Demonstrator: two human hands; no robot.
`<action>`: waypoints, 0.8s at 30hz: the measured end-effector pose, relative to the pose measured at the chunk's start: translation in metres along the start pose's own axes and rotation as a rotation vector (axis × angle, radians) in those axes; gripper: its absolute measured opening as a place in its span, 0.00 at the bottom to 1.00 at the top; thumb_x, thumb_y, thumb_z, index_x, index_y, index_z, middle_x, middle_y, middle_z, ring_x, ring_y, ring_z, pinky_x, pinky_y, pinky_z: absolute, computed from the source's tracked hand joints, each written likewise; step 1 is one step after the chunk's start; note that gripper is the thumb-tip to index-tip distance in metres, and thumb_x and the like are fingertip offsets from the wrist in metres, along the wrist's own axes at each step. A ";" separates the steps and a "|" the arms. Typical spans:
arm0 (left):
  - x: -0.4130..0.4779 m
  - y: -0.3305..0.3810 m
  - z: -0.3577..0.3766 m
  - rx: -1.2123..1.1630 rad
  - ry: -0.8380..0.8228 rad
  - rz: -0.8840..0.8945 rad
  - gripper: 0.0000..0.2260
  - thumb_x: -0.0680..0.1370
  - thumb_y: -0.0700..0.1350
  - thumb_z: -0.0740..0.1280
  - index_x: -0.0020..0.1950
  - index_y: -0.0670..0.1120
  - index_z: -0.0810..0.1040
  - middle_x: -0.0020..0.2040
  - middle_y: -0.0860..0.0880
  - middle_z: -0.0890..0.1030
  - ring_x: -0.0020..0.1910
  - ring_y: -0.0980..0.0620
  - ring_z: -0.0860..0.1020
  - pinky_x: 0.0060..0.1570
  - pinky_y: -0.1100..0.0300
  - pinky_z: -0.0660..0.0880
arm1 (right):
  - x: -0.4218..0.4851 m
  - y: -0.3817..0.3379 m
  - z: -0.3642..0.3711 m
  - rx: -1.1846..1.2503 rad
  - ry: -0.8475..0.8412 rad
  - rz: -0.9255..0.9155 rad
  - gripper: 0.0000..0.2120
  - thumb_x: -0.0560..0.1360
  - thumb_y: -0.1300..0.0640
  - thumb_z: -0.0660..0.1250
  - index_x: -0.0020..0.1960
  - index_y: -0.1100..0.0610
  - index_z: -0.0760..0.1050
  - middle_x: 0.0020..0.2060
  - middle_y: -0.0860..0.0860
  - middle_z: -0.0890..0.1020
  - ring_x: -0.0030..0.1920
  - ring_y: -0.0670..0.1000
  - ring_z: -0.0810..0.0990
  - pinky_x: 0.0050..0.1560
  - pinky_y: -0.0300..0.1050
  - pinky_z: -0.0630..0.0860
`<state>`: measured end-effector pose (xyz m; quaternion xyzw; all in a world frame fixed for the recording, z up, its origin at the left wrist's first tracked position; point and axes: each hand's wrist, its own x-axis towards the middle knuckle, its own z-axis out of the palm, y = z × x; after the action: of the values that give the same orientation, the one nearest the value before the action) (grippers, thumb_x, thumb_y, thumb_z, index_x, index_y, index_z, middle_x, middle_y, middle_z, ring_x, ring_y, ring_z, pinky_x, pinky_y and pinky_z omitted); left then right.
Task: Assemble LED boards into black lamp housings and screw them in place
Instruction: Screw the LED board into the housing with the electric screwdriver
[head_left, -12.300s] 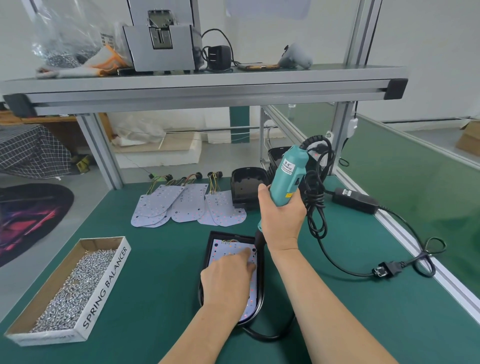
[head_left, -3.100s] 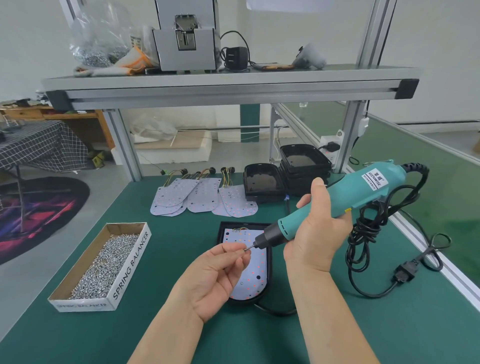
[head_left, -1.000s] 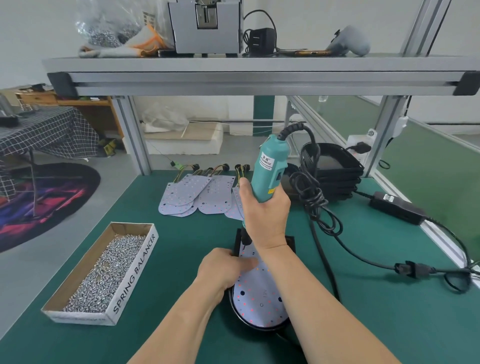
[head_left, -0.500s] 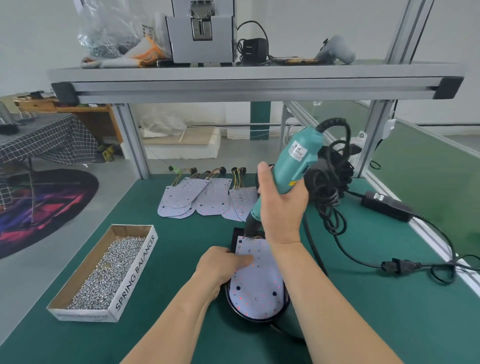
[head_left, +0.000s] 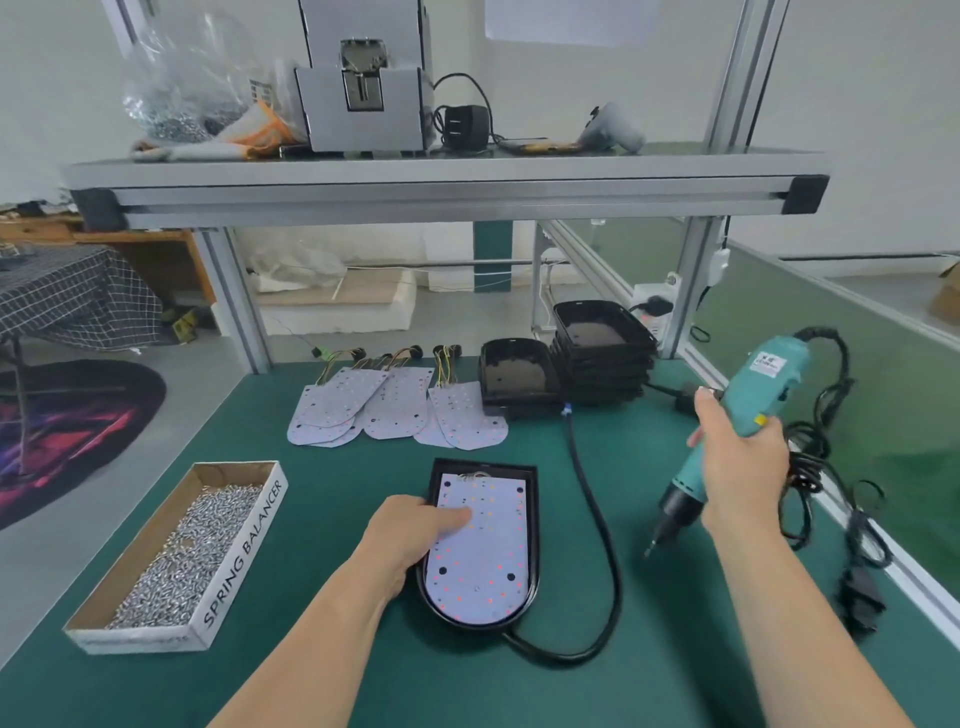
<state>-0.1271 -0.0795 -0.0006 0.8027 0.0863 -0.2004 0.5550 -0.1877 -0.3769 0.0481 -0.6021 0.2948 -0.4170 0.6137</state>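
Far left, the open cardboard box of silver screws (head_left: 244, 551) reads SPRING BALANCER. Now the left hand (head_left: 410, 530) lies flat-fingered on the white LED board (head_left: 483, 556), seated in the black lamp housing (head_left: 483, 465) mid-table. The right hand (head_left: 737, 467) wraps the teal electric screwdriver (head_left: 763, 384); its white label is too blurred to read.

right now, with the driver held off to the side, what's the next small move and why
Probably lift the left hand off the LED board and reach to the screw box for a screw. Dark holes near the board's rounded end look unfilled, and the screwdriver in the right hand hangs clear of the housing.
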 end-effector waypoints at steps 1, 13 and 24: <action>-0.001 0.000 0.000 0.004 0.003 0.001 0.11 0.70 0.45 0.79 0.45 0.38 0.85 0.39 0.47 0.87 0.42 0.46 0.86 0.52 0.50 0.81 | 0.007 0.008 -0.006 -0.061 -0.029 0.061 0.17 0.68 0.41 0.73 0.47 0.50 0.73 0.33 0.50 0.81 0.33 0.48 0.78 0.37 0.44 0.73; -0.021 0.007 0.001 0.012 0.037 0.040 0.27 0.62 0.51 0.78 0.52 0.33 0.82 0.48 0.40 0.86 0.52 0.39 0.84 0.57 0.43 0.78 | 0.005 0.051 -0.013 -0.795 -0.213 0.141 0.26 0.70 0.50 0.77 0.57 0.63 0.70 0.55 0.61 0.74 0.51 0.64 0.76 0.50 0.56 0.77; -0.025 0.005 0.004 0.054 0.072 0.079 0.25 0.61 0.55 0.75 0.49 0.38 0.82 0.44 0.43 0.86 0.47 0.41 0.85 0.54 0.41 0.80 | -0.097 0.029 0.033 -1.048 -0.616 -0.082 0.40 0.75 0.27 0.56 0.74 0.57 0.64 0.65 0.60 0.72 0.67 0.63 0.69 0.66 0.56 0.68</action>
<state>-0.1485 -0.0826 0.0126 0.8268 0.0689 -0.1517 0.5372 -0.2009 -0.2787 0.0095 -0.9279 0.2463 -0.0465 0.2760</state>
